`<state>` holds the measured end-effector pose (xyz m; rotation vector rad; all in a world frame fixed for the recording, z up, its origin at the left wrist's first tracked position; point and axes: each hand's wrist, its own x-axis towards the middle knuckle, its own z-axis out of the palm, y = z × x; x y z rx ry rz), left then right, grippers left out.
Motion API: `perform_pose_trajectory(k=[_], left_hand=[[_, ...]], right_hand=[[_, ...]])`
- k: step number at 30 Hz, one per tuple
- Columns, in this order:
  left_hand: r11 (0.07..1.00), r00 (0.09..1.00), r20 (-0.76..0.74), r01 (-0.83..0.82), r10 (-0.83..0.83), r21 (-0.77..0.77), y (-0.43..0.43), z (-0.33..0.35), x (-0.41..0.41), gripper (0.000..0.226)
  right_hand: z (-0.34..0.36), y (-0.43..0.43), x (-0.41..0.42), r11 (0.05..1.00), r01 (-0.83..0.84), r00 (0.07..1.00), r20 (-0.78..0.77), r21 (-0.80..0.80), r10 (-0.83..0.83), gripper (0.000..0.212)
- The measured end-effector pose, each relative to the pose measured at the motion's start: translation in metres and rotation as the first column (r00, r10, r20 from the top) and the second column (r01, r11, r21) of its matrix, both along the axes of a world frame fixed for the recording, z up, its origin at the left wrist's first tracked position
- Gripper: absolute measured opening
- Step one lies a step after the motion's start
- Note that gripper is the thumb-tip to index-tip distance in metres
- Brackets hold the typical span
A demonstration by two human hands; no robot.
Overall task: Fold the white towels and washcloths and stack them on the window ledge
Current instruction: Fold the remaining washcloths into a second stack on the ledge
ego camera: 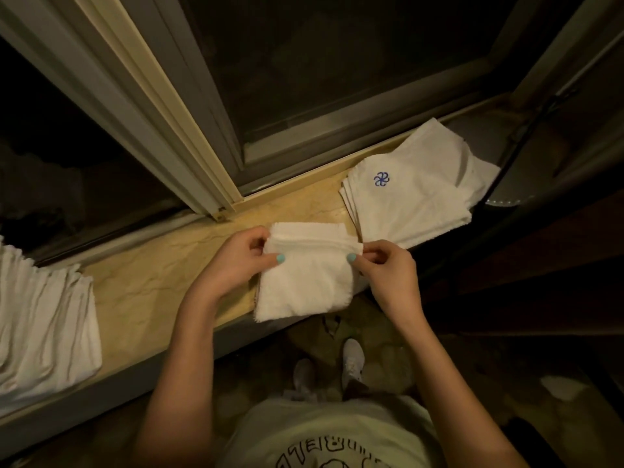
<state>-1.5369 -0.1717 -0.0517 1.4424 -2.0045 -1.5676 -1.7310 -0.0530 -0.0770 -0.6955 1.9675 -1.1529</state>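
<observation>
A small white washcloth [305, 282] lies folded on the yellowish window ledge [152, 285], its near edge hanging a little over the front. My left hand [236, 261] pinches its upper left corner. At the upper right corner, my right hand [385, 268] pinches the cloth between thumb and fingers. A stack of folded white towels [415, 201] with a blue emblem on top sits on the ledge to the right, apart from the washcloth. A pile of white cloth [44, 319] lies on the ledge at the far left.
The window frame [169, 130] and dark glass rise directly behind the ledge. A dark wall or curtain stands at the right. My feet in white shoes [351, 363] stand on the floor below the ledge's front edge.
</observation>
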Motion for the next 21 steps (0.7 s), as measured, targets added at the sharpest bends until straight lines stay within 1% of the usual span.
perform_pose_trajectory(k=[3, 4, 7, 10, 12, 14, 16, 18, 19, 21], left_hand=[[1.0, 0.998, -0.05, 0.028, -0.028, -0.012, -0.002, 0.002, -0.002, 0.028], [0.999, 0.997, -0.058, 0.041, -0.043, -0.02, -0.002, 0.002, -0.002, 0.027], [0.998, 0.997, -0.055, 0.043, -0.045, -0.035, -0.004, 0.001, -0.002, 0.012], [0.999, 0.999, -0.031, 0.043, -0.044, -0.02, -0.008, -0.002, 0.0, 0.003], [0.996, 0.998, 0.013, 0.066, -0.066, -0.052, -0.012, -0.003, -0.003, 0.005], [0.984, 0.994, 0.072, 0.098, -0.088, -0.151, -0.018, -0.004, -0.013, 0.012], [0.958, 0.981, 0.123, 0.173, -0.148, -0.229, -0.028, -0.004, -0.03, 0.023], [0.919, 0.953, 0.209, 0.275, -0.221, -0.283, -0.035, -0.004, -0.051, 0.028], [0.902, 0.937, 0.247, 0.316, -0.248, -0.293, -0.038, -0.005, -0.06, 0.028], [0.897, 0.914, 0.282, 0.364, -0.292, -0.251, -0.042, -0.008, -0.076, 0.025]], right_hand=[[-0.004, 0.006, 0.008, 0.996, 0.042, 0.998, 0.041, -0.084, -0.039, 0.024], [-0.005, 0.007, 0.01, 0.993, 0.053, 0.998, 0.046, -0.109, -0.048, 0.026], [-0.007, 0.004, 0.014, 0.985, 0.085, 0.996, 0.044, -0.151, -0.079, 0.023], [-0.009, 0.0, 0.016, 0.98, 0.116, 0.989, 0.107, -0.161, -0.099, 0.024], [-0.01, -0.001, 0.016, 0.981, 0.11, 0.988, 0.125, -0.159, -0.091, 0.024], [-0.011, 0.0, 0.016, 0.984, 0.09, 0.988, 0.135, -0.156, -0.069, 0.024], [-0.01, 0.0, 0.015, 0.987, 0.074, 0.989, 0.136, -0.145, -0.054, 0.019], [-0.011, 0.0, 0.012, 0.99, 0.066, 0.994, 0.097, -0.124, -0.054, 0.01], [-0.011, 0.0, 0.011, 0.991, 0.064, 0.995, 0.082, -0.12, -0.055, 0.008], [-0.01, 0.0, 0.011, 0.99, 0.061, 0.996, 0.066, -0.128, -0.053, 0.008]])
